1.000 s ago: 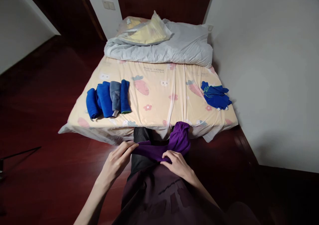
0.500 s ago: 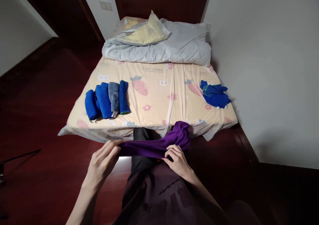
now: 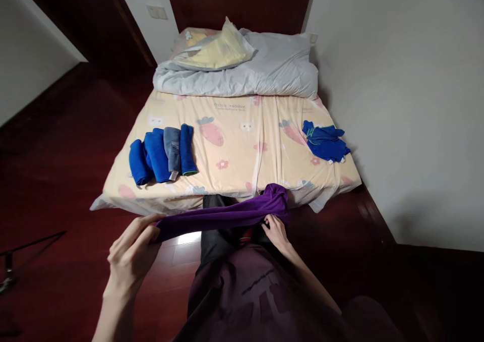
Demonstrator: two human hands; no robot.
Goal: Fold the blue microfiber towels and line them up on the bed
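Note:
A purple towel [image 3: 223, 218] is stretched sideways in front of me, above my legs. My left hand [image 3: 132, 251] is closed on its left end. Towards the bunched right end, my right hand [image 3: 276, 231] pinches the lower edge; some of its fingertips are hidden by the cloth. The towel's right end touches or overlaps the front edge of the bed [image 3: 234, 180]; which one I cannot tell. On the bed's left side lie several rolled towels, among them a grey one [image 3: 172, 150] and a blue one with a green edge [image 3: 188, 150].
A loose heap of blue cloths [image 3: 325, 143] lies at the bed's right side. Behind are a grey quilt [image 3: 280, 74] and a pale yellow cloth [image 3: 223, 52] against the headboard [image 3: 242, 4]. A white wall [image 3: 408, 105] stands on the right, and a thin black stand [image 3: 34, 243] at left.
My left hand has moved left with its end of the towel, and my right hand has slid right along the edge. A longer stretch of towel now spans between them.

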